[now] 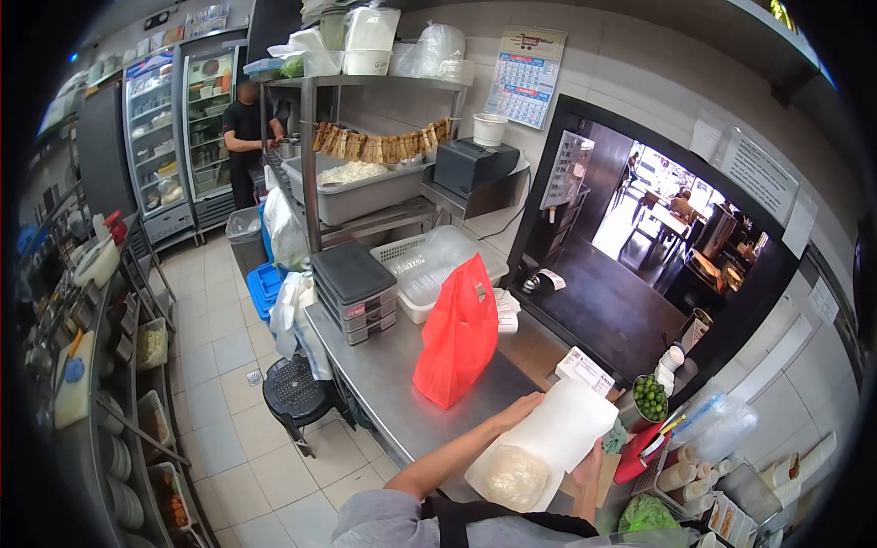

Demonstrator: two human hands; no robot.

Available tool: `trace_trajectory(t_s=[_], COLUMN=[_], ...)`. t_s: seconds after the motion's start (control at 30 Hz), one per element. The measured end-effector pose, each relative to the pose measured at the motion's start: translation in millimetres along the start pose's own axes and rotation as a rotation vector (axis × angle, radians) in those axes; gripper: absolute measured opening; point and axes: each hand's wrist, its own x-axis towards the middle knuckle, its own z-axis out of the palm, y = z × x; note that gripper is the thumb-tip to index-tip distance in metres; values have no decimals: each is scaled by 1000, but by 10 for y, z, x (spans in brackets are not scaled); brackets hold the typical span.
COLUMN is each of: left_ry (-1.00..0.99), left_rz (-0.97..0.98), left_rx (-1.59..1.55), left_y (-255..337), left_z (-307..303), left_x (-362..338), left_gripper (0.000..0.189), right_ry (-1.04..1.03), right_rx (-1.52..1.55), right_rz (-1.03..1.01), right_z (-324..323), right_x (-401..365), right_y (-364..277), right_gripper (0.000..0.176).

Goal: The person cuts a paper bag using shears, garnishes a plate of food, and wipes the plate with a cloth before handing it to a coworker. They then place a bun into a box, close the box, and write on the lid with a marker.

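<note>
Between my hands is an open white takeout box (pixel 574 413), tilted near my body. A rounded pale bundle (pixel 514 478), apparently in clear plastic, lies in its near part; what is inside cannot be made out. My left hand (pixel 517 411) holds the box's left edge, with some fingers hidden. My right hand (pixel 587 466) is closed on the right edge, thumb side showing. Ahead of my left hand, a red bag (pixel 459 340) stands upright on the steel counter (pixel 370 365). A printed white slip (pixel 585 370) lies just beyond the box.
Green citrus fruits fill a metal container (pixel 638 416) at the right, near stacked cups (pixel 681 475) and a green plastic bag (pixel 647 513). Drawers (pixel 356 292) and a white basket (pixel 411 251) stand behind the red bag. A stool (pixel 297 393) is left; another person (pixel 245 137) stands far back.
</note>
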Motion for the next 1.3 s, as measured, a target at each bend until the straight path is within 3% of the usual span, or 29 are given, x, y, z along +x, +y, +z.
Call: trace_trajectory(t_s=[0.1,0.23,0.37,0.47,0.53,0.57,0.63,0.67,0.7,0.77,0.9,0.93,1.0,1.1,1.13,1.17,1.23,1.3], left_ry=[-149,88,298,382,420,481,484,499,534,536,567,552,535,486,398,346,238,235], left_rz=[85,15,119,172,194,342,381,318,544,449,487,408,253,478,667,692,735,710], left_rx=[249,196,355,578,682,563,698,731,686,728,827,854,911,725,859,916,1025,948], left_y=[2,-184,-75,-189,-221,-203,-156,-154,7,195,144,130,209,537,607,627,624,624], left_z=[-117,-98,92,39,7,41,-23,-37,77,186,233,214,235,462,465,427,330,337], left_x=[110,203,143,203,205,224,346,429,479,475,499,491,485,413,419,407,338,286], left_gripper=[40,39,40,40,40,42,42,41,41,31,31,28,24,15,15,16,18,21], right_ry=[11,114,346,430,345,319,454,461,472,483,541,575,540,563,556,549,475,472], right_rx=[41,-12,-545,-616,-567,-540,-332,-476,-622,-778,-1083,-1164,-1039,-1115,-1169,-1223,-1285,-1259], right_rz=[11,-65,-222,-291,-289,-295,-423,-458,-480,-391,-340,-326,-571,-1000,-1020,-1041,-821,-845], right_z=[-95,-244,-421,-627,-628,-634,-856,-1082,-1246,-659,-529,-486,-223,264,300,335,266,262], right_x=[81,238,328,395,376,355,520,665,728,610,556,537,520,555,513,470,305,272], right_y=[81,202,258,344,316,286,366,406,356,52,-17,-23,-82,-340,-374,-407,-404,-387], right_gripper=[60,58,52,48,49,49,50,48,47,43,39,38,30,19,16,15,16,14])
